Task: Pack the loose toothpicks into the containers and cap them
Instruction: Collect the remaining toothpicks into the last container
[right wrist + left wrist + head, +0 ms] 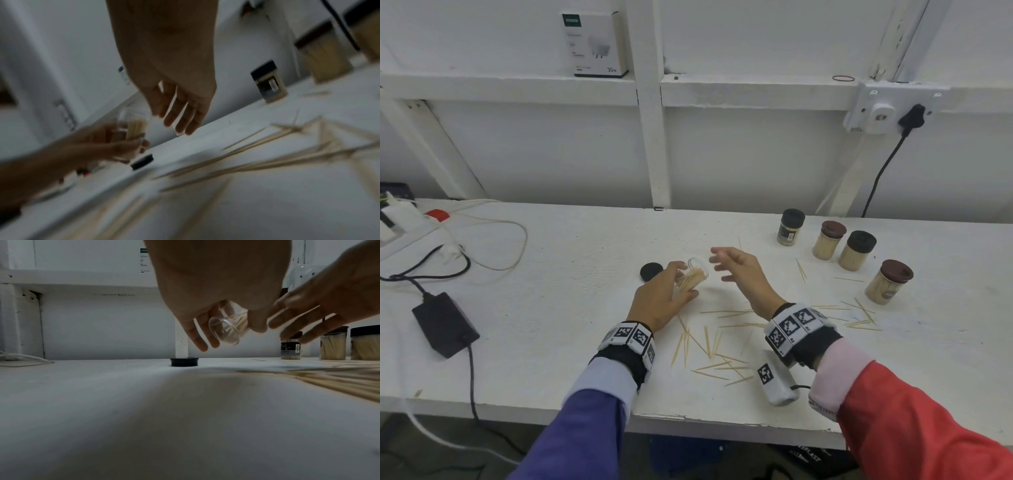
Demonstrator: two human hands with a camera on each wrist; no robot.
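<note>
Left hand has its grip wrapped around the clear container, tilted and about half full, mouth towards the right hand, whose fingers hang loose and empty just beside it. Loose toothpicks lie on the counter below both wrists. I'd grab small aligned bunches and feed them in parallel. The black cap sits just past the left grip.

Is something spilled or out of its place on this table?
Yes. Loose toothpicks lie scattered on the table, and a black cap lies off the open container in the left hand.
</note>
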